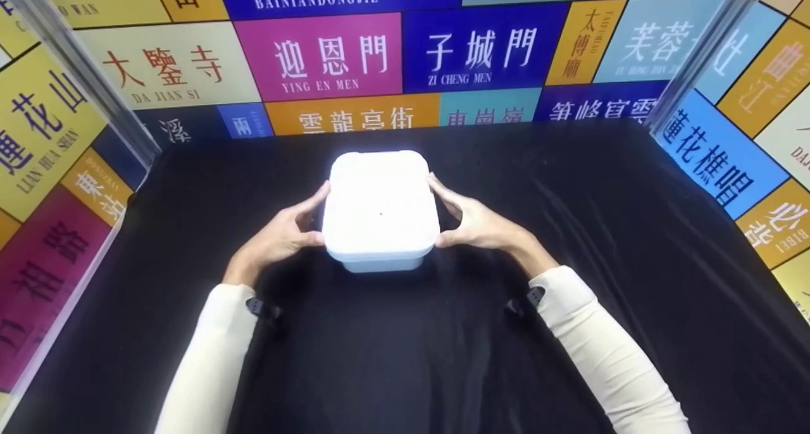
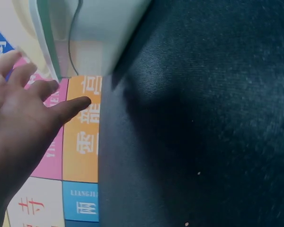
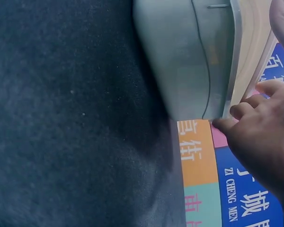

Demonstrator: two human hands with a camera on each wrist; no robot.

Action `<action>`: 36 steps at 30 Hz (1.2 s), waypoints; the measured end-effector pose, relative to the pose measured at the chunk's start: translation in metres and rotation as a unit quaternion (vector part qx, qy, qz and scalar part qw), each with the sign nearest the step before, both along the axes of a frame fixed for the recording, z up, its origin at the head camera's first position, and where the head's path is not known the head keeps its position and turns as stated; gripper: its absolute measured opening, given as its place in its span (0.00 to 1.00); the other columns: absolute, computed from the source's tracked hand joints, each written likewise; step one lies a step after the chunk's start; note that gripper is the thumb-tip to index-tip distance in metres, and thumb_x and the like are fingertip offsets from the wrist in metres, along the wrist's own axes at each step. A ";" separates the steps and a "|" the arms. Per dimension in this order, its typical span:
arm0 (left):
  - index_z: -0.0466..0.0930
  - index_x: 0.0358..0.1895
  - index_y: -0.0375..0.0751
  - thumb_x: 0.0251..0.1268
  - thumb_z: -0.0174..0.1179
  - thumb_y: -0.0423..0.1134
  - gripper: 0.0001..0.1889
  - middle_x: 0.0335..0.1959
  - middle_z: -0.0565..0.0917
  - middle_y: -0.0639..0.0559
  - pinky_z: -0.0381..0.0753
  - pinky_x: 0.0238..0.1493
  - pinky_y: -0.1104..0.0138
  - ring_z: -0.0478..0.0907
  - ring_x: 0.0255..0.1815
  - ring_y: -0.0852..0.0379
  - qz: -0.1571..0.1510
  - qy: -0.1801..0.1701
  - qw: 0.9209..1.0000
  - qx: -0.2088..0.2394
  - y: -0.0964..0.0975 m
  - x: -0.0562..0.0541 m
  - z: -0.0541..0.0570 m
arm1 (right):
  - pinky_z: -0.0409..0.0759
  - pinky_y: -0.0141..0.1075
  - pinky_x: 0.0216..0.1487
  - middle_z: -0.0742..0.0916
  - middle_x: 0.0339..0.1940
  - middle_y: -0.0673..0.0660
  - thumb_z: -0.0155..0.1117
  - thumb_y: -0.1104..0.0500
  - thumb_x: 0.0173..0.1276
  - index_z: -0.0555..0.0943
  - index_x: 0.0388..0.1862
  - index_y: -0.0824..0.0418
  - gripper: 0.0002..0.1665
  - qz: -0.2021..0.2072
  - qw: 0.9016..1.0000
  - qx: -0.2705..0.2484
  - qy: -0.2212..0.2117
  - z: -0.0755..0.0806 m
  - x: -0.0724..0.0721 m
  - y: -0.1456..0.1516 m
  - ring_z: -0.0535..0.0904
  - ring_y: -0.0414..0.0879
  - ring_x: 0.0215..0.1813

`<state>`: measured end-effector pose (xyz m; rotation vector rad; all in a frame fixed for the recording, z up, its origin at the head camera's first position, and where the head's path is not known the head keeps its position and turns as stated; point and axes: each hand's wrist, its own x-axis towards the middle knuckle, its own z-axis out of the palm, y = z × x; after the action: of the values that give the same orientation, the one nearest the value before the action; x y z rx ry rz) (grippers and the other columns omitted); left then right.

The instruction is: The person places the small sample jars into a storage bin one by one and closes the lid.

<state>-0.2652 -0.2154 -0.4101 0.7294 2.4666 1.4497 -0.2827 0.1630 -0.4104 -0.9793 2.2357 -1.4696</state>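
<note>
A white rounded-square box [image 1: 383, 263] with a white lid [image 1: 380, 200] stands on the black cloth, between my two hands. My left hand [image 1: 278, 231] touches the lid's left edge, thumb at the near corner and fingers farther back. On the opposite edge, my right hand [image 1: 484, 222] touches in the same spread way. The left wrist view shows the extended fingers [image 2: 68, 109] beside the lid's rim, the little finger lowest. From the right wrist, slightly bent fingertips [image 3: 241, 109] lie right at the rim. A thin dark curved line runs along the pale box wall [image 3: 180, 61].
Black cloth [image 1: 380, 345] covers the table, with loose folds on the right. Behind it rises a wall of coloured panels [image 1: 323, 54] with printed characters. Clear upright posts [image 1: 696, 61] stand at the far corners. Both forearms wear pale sleeves and dark wrist cameras [image 1: 256, 306].
</note>
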 end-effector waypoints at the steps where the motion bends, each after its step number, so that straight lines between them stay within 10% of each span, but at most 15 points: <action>1: 0.48 0.80 0.61 0.43 0.65 0.73 0.59 0.82 0.48 0.62 0.47 0.85 0.50 0.43 0.84 0.53 -0.003 -0.003 1.000 -0.006 -0.001 -0.001 0.000 | 0.44 0.47 0.86 0.43 0.85 0.55 0.75 0.27 0.43 0.41 0.83 0.54 0.80 0.000 1.000 -0.003 -0.003 0.000 -0.001 0.000 0.39 0.48 0.85; 8: 0.44 0.81 0.61 0.57 0.73 0.50 0.54 0.83 0.44 0.65 0.49 0.85 0.51 0.44 0.84 0.55 -0.010 -0.037 0.999 -0.021 -0.002 -0.002 -0.003 | 0.45 0.45 0.86 0.42 0.85 0.51 0.81 0.37 0.45 0.39 0.83 0.54 0.79 0.006 1.000 0.004 -0.016 -0.003 -0.003 0.000 0.39 0.46 0.85; 19: 0.43 0.80 0.69 0.54 0.74 0.53 0.55 0.82 0.44 0.70 0.48 0.85 0.50 0.42 0.84 0.58 0.012 -0.067 0.997 -0.043 0.000 -0.006 -0.004 | 0.48 0.45 0.86 0.42 0.85 0.49 0.83 0.57 0.50 0.40 0.83 0.52 0.75 -0.024 0.998 0.062 0.000 -0.003 -0.004 -0.003 0.43 0.46 0.85; 36: 0.49 0.78 0.72 0.54 0.73 0.58 0.51 0.82 0.50 0.65 0.46 0.85 0.45 0.44 0.84 0.52 0.046 -0.068 0.994 -0.074 -0.006 -0.005 -0.008 | 0.44 0.47 0.87 0.42 0.84 0.51 0.81 0.45 0.53 0.40 0.83 0.57 0.73 -0.028 0.981 0.188 0.031 0.009 -0.009 -0.010 0.41 0.49 0.85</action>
<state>-0.2704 -0.2214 -0.4184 0.4776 2.4981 1.2825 -0.2914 0.1529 -0.4013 -0.8533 2.4790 -0.9912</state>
